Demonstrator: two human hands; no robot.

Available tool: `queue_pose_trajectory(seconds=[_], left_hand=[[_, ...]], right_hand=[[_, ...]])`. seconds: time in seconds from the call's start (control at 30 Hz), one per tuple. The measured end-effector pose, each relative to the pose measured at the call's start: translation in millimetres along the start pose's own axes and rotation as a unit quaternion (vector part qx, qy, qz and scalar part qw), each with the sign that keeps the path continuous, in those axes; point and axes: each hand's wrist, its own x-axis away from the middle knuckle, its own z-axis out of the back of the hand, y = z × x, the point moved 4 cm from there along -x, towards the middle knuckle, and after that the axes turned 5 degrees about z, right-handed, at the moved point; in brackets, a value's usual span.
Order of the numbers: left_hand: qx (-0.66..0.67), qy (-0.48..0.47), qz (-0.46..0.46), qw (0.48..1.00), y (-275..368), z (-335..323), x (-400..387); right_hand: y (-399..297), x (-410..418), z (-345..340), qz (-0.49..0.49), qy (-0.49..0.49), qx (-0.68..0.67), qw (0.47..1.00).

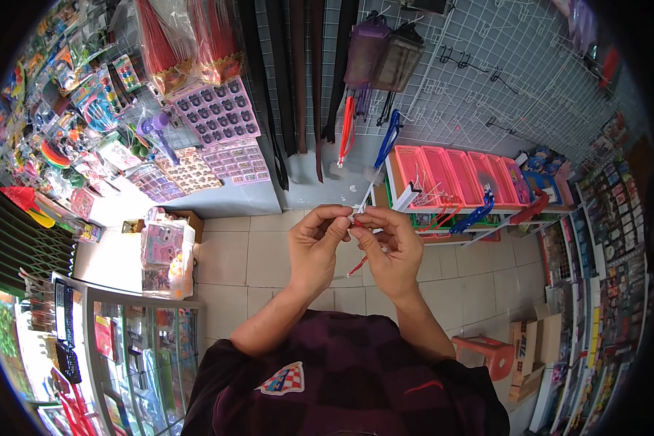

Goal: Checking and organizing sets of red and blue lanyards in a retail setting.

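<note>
Both hands meet in front of my chest, fingertips almost touching. My left hand (320, 245) pinches a small whitish piece between thumb and forefinger; its exact kind is too small to tell. My right hand (391, 248) grips a red cord (358, 266) with white bits on it, and its thumb and forefinger are at the same small piece. The cord's loose end hangs below the right palm. Beyond the hands, a bundle of red lanyards (347, 131) and a bundle of blue lanyards (388, 139) hang from the wire grid.
Pink plastic baskets (458, 174) sit on a rack at the right, with blue lanyards (477, 213) draped over its edge. A glass display case (141, 349) stands at lower left. An orange plastic stool (498, 357) and cardboard box (537, 349) are on the right side.
</note>
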Motion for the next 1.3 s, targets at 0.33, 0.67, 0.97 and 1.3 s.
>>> queue_pose_trajectory(seconds=[0.33, 0.67, 0.97, 1.3], left_hand=[[-0.004, 0.009, -0.01, 1.0, 1.8, 3.0, 0.7], [-0.037, 0.01, -0.012, 0.999, 0.0, 10.5, 1.7], [-0.055, -0.028, -0.015, 0.998, 7.6, 14.0, -2.7], [-0.114, -0.121, 0.054, 0.985, 21.3, 25.6, -17.0]], right_hand=[[1.1, 2.0, -5.2, -0.013, -0.016, 0.009, 1.0], [0.7, 3.7, -10.0, 0.036, 0.009, 0.03, 0.999], [3.9, 4.2, -14.5, 0.02, 0.007, -0.002, 1.0], [8.3, 1.3, -14.3, 0.017, -0.005, -0.009, 1.0]])
